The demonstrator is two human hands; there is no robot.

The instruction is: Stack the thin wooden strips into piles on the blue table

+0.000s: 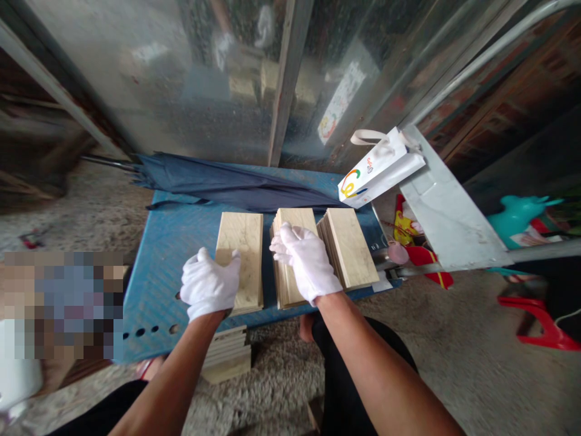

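Note:
Three stacks of thin, pale, marbled boards lie side by side on a blue metal bench: the left stack [247, 260], the middle stack [297, 217] and the right stack [351, 248]. My left hand [211, 281], in a white glove, is over the left edge of the left stack, thumb apart from loosely bent fingers, nothing visible in it. Over the middle stack is my right hand [306, 257], also gloved in white, its fingers stretched to the left. Whether either glove touches the boards I cannot tell.
A folded dark blue umbrella [218, 181] lies along the back of the bench [163, 254], by a glass panel. To the right are a white paper bag [376, 166] and a pale slab [447, 212]. More boards [229, 357] lie below the front edge; a red stool [535, 327] stands right.

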